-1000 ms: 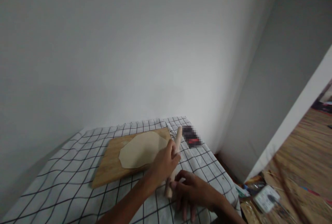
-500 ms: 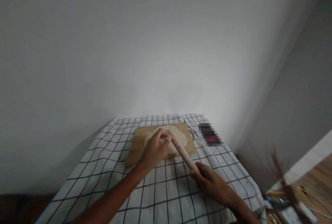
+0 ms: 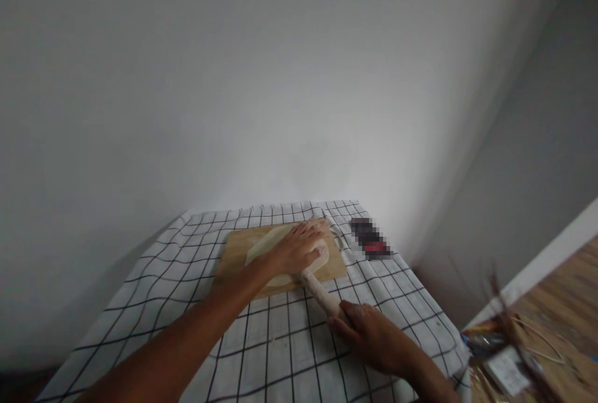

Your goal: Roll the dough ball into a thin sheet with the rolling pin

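Observation:
A flat sheet of pale dough point(image 3: 261, 249) lies on a wooden cutting board point(image 3: 232, 255). My left hand point(image 3: 301, 246) is spread over the dough's right part, palm down with fingers stretched toward the board's far right corner. Some of the dough is hidden beneath that hand and forearm. My right hand point(image 3: 367, 334) is wrapped around the near end of a floury rolling pin point(image 3: 322, 295). The pin slants up and left, its far end near the board's front edge and close to my left hand.
A black-and-white checked cloth point(image 3: 289, 353) covers the table. Right of the board lies a dark and red pixelated item point(image 3: 371, 239). A pale wall point(image 3: 299, 79) rises behind the table. Assorted items, including a white box point(image 3: 508, 370), are beside the table at lower right.
My left hand has left the pin's tip and opened flat over the dough. My right hand has drawn the rolling pin a little back toward me.

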